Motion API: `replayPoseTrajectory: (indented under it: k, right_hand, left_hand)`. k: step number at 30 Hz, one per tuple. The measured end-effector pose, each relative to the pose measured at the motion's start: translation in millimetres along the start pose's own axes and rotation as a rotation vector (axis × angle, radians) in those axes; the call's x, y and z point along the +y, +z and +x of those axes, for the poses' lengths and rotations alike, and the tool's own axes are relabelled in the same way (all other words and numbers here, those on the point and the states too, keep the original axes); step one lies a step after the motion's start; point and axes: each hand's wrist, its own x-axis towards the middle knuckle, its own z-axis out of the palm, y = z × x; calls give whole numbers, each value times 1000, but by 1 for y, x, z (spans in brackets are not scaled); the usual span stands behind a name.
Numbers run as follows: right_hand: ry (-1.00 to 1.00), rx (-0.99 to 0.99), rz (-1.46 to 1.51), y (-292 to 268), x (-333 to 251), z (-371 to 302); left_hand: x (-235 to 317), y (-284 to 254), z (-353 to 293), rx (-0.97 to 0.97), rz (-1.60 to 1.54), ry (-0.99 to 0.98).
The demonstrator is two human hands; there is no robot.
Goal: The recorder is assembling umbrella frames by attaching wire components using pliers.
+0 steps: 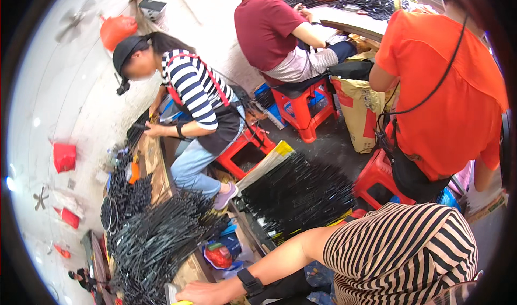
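Along the left, a tall loose heap of black strips (156, 243) blocks most of the tabletop (189, 272), leaving only a narrow run of bare wood by its seated-side edge for the hands to slip along. A bare forearm (283, 262) cuts across the lower foreground, barring a low reach from there to the broad black bundle (296, 194) in the middle. Beyond that bundle, a patch of dark floor (344, 153) offers passage, pinched between red stools (371, 178) and a bulky yellow sack (355, 114).
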Motion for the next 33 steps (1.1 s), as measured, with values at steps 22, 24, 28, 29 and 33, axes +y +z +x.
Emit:
replayPoseTrajectory:
  k: [22, 24, 28, 29, 33]
  right_hand:
    - [409, 252, 542, -74, 11, -13]
    - [353, 292, 388, -75, 12, -18]
    - [441, 308, 457, -74, 24, -20]
    - [434, 356, 482, -77, 25, -20]
    - [512, 318, 440, -87, 36, -21]
  left_hand:
    - [-7, 126, 41, -273, -56, -39]
    - [-8, 143, 42, -314, -69, -54]
    - [-17, 165, 46, -369, -68, -86]
    - [-18, 169, 46, -379, -67, -94]
    - [-22, 183, 47, -408, -73, -113]
